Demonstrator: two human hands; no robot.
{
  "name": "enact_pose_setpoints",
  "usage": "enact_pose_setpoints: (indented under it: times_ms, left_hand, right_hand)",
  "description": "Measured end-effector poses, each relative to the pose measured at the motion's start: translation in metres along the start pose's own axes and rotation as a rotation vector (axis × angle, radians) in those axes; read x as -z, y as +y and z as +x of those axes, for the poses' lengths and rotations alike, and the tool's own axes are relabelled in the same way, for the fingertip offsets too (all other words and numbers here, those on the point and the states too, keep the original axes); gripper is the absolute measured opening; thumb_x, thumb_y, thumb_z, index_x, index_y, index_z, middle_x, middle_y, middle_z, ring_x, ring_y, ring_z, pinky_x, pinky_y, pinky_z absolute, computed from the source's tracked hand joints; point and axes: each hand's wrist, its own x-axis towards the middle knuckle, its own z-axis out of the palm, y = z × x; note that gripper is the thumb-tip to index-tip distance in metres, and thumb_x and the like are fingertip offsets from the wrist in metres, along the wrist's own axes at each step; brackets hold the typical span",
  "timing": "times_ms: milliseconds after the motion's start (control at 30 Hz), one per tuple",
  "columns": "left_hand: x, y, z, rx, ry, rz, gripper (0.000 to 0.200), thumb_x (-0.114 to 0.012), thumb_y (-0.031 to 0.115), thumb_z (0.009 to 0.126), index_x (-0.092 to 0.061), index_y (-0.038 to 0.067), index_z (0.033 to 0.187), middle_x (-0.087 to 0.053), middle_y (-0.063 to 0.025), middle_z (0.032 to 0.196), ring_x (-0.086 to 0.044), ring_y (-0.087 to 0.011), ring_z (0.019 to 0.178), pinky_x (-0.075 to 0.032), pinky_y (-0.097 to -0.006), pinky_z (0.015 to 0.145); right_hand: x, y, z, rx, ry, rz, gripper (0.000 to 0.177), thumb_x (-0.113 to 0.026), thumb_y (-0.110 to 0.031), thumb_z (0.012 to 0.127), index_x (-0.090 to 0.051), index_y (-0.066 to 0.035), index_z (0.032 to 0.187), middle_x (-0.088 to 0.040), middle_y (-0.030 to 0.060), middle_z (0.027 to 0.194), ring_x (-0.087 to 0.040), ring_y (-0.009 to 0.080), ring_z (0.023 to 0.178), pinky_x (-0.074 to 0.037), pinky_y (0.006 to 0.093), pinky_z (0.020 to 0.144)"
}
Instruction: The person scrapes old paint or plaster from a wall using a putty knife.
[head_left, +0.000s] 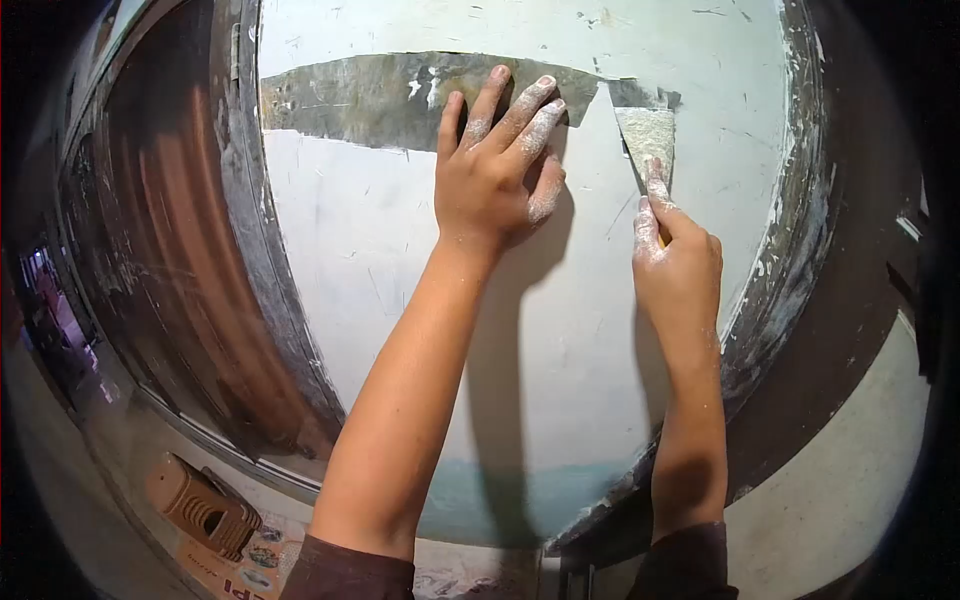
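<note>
My right hand grips a putty knife, its flat blade coated with whitish paint dust and set against the wall panel. One finger lies along the blade. My left hand rests with fingers spread over a bare grey strip, and white flakes cover several fingertips. Pale paint still coats the wall panel above and below the strip. A pointed tongue of that paint stands between the strip and the blade. Most of the knife's handle is hidden in my right hand.
Dark, worn frames border the panel on the left and right. A brown curtain-like surface lies farther left. Low at the left, stacked brown plastic stools stand by a printed cardboard piece. Paint debris lies on the floor.
</note>
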Motion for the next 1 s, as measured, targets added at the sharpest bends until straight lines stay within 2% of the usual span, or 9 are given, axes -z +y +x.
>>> enact_pose_setpoints:
  times_ms: [167, 200, 367, 433, 567, 700, 833, 867, 1000]
  left_hand:
    - [0.000, 0.001, 0.001, 0.002, 0.002, 0.007, 0.045, -0.066, 0.019, 0.084, -0.073, 0.023, 0.129, -0.063, 0.0056, 0.148, -0.046, -0.0254, 0.149, -0.024, -0.0505, 0.126]
    - [-0.001, 0.000, 0.000, -0.004, 0.002, 0.019, 0.045, -0.066, 0.019, 0.085, -0.073, 0.023, 0.129, -0.063, 0.0056, 0.148, -0.046, -0.0254, 0.149, -0.024, -0.0509, 0.125]
    - [0.000, 0.000, 0.001, -0.002, 0.015, -0.015, 0.045, -0.067, 0.019, 0.084, -0.073, 0.023, 0.128, -0.063, 0.0048, 0.147, -0.046, -0.0256, 0.149, -0.024, -0.0513, 0.125]
    - [0.001, 0.001, 0.001, 0.002, -0.005, -0.001, 0.045, -0.067, 0.019, 0.084, -0.073, 0.022, 0.128, -0.064, 0.0045, 0.147, -0.046, -0.0255, 0.149, -0.024, -0.0514, 0.125]
    - [-0.001, 0.000, 0.000, 0.001, 0.006, -0.005, 0.045, -0.067, 0.018, 0.084, -0.073, 0.022, 0.128, -0.065, 0.0042, 0.146, -0.047, -0.0258, 0.148, -0.025, -0.0511, 0.125]
    - [-0.001, 0.001, 0.000, -0.004, 0.005, 0.009, 0.046, -0.066, 0.018, 0.084, -0.073, 0.023, 0.129, -0.063, 0.0052, 0.148, -0.047, -0.0255, 0.148, -0.024, -0.0501, 0.126]
    - [-0.001, 0.000, 0.000, -0.005, 0.004, 0.018, 0.046, -0.065, 0.018, 0.084, -0.073, 0.022, 0.129, -0.063, 0.0058, 0.148, -0.047, -0.0251, 0.148, -0.024, -0.0501, 0.126]
    - [-0.001, -0.001, 0.000, -0.011, 0.011, 0.016, 0.045, -0.065, 0.017, 0.084, -0.073, 0.022, 0.129, -0.063, 0.0056, 0.147, -0.047, -0.0249, 0.148, -0.025, -0.0505, 0.125]
    - [0.000, 0.002, 0.001, 0.006, 0.003, 0.020, 0.045, -0.065, 0.016, 0.085, -0.073, 0.022, 0.129, -0.064, 0.0057, 0.147, -0.046, -0.0248, 0.149, -0.025, -0.0503, 0.125]
  right_hand:
    - [0.011, -0.012, 0.014, -0.025, -0.051, 0.022, 0.023, -0.063, -0.015, 0.098, -0.077, -0.004, 0.112, -0.073, 0.0238, 0.088, -0.070, 0.0449, 0.082, -0.053, 0.0508, 0.075]
    - [0.016, -0.017, 0.013, -0.083, -0.081, 0.024, 0.023, -0.063, -0.016, 0.098, -0.077, -0.005, 0.113, -0.074, 0.0226, 0.089, -0.070, 0.0435, 0.082, -0.054, 0.0498, 0.075]
    - [0.012, -0.009, 0.014, -0.039, -0.038, 0.019, 0.024, -0.063, -0.017, 0.098, -0.077, -0.004, 0.113, -0.073, 0.0239, 0.088, -0.069, 0.0443, 0.081, -0.053, 0.0493, 0.075]
    - [0.018, -0.020, 0.021, -0.084, -0.125, -0.010, 0.025, -0.063, -0.018, 0.098, -0.077, -0.004, 0.114, -0.073, 0.0237, 0.088, -0.070, 0.0443, 0.082, -0.054, 0.0493, 0.076]
    - [0.010, -0.003, 0.012, -0.039, -0.039, 0.023, 0.025, -0.062, -0.019, 0.099, -0.077, -0.006, 0.114, -0.072, 0.0234, 0.086, -0.069, 0.0454, 0.081, -0.053, 0.0500, 0.075]
    - [0.012, -0.013, 0.023, -0.042, -0.077, 0.001, 0.027, -0.062, -0.021, 0.099, -0.076, -0.005, 0.115, -0.072, 0.0243, 0.089, -0.069, 0.0456, 0.082, -0.054, 0.0495, 0.076]
    - [0.014, -0.005, 0.011, -0.030, -0.040, 0.046, 0.025, -0.063, -0.018, 0.098, -0.076, -0.006, 0.115, -0.072, 0.0245, 0.087, -0.068, 0.0456, 0.080, -0.053, 0.0513, 0.074]
    - [0.020, -0.006, 0.005, -0.078, -0.103, -0.031, 0.026, -0.064, -0.016, 0.096, -0.076, -0.006, 0.116, -0.071, 0.0250, 0.086, -0.068, 0.0456, 0.079, -0.053, 0.0527, 0.073]
    - [0.013, 0.012, -0.020, -0.008, -0.055, -0.004, 0.023, -0.066, -0.013, 0.095, -0.077, -0.005, 0.113, -0.071, 0.0249, 0.086, -0.069, 0.0445, 0.078, -0.053, 0.0520, 0.073]
